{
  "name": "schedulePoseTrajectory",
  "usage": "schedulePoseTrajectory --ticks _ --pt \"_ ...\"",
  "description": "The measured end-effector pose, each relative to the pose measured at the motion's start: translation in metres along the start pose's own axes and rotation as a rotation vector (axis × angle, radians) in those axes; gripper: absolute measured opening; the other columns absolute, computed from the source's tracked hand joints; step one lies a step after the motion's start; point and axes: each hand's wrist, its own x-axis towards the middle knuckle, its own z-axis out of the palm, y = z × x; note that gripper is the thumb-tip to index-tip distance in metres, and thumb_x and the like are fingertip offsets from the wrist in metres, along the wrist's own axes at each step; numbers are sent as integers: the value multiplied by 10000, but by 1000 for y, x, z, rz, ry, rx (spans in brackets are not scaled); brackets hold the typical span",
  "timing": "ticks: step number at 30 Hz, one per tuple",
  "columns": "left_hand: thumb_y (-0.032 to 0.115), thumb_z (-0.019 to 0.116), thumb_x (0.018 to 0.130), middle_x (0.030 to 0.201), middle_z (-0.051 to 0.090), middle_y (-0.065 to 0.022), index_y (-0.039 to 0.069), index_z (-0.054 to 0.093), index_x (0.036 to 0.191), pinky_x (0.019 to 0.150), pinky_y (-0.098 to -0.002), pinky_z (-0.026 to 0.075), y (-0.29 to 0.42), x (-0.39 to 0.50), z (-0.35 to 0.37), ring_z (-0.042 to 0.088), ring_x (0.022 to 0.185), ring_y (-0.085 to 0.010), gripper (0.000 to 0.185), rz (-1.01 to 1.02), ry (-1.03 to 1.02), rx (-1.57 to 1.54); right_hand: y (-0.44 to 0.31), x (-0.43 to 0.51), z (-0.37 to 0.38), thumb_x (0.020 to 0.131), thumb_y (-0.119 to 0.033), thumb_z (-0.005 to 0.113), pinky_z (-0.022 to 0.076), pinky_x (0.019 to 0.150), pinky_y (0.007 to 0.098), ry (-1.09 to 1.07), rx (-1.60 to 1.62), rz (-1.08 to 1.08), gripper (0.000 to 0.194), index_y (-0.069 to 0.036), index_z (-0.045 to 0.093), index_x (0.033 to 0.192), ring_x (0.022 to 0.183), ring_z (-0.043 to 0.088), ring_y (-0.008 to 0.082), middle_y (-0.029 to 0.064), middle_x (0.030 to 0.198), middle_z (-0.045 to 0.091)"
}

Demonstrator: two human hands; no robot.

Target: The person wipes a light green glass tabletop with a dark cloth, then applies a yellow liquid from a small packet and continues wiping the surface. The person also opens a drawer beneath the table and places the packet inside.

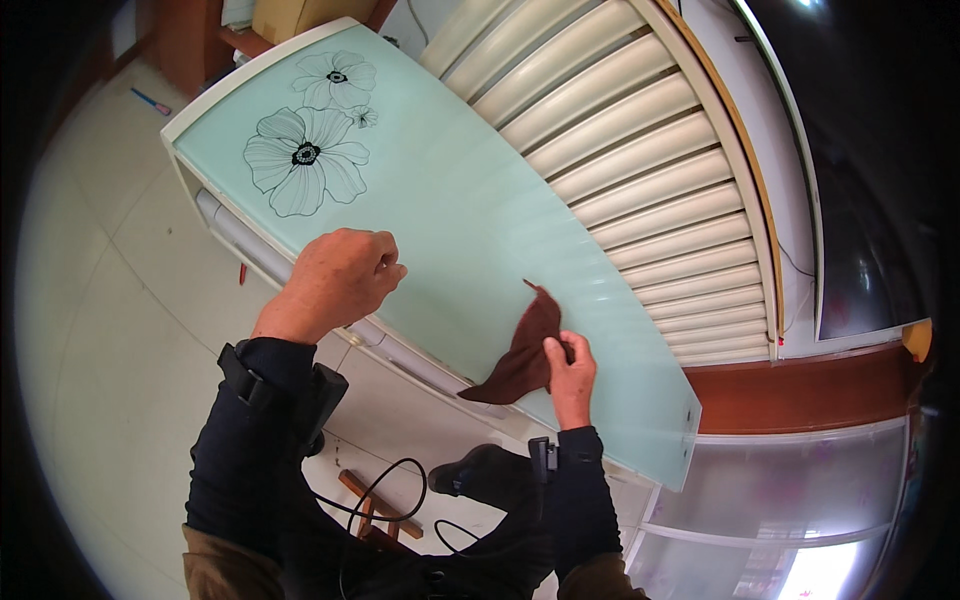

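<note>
A brown cloth hangs from my right hand, pinched between thumb and fingers over the near edge of a glass-topped cabinet. Its lower tip reaches the cabinet's front edge. My left hand hovers over the same front edge further left, its fingers curled in; nothing shows in it, though the palm is hidden. Black line-drawn flowers decorate the pale green top beyond my left hand.
A white radiator stands along the cabinet's far side. Below me are a wooden stool and a looping black cable. A brush lies on the tiled floor at the upper left. A cardboard box sits behind the cabinet's left end.
</note>
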Motion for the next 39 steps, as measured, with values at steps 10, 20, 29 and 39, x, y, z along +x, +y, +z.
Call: schedulePoseTrajectory --ticks 10,20,29,39 --pt "188 738 944 795 718 -144 8 732 974 712 -457 529 3 1 -1 687 770 -373 182 -11 0 4 0 14 -64 1033 -227 760 526 916 312 139 295 53 283 9 704 1179 988 619 134 23 1084 692" --pt "193 732 943 811 726 -145 12 737 962 717 -461 532 1 1 6 693 797 -366 183 5 6 34 -36 -25 73 945 -128 739 443 1130 549 -59 -364 -589 554 -125 623 1487 1342 541 446 221 1507 550" --pt "200 729 949 779 715 -143 13 740 959 719 -464 534 7 0 10 692 783 -375 188 23 -27 58 -67 -29 75 951 -104 718 440 1143 519 -197 -212 -639 496 -109 660 1444 1347 540 422 190 1508 559" --pt "196 728 934 796 714 -154 14 729 945 726 -472 531 1 -2 9 685 788 -387 183 16 -41 52 59 -48 -30 1030 -211 655 381 1202 555 22 -470 -129 495 -103 601 1510 1424 468 469 244 1563 501"
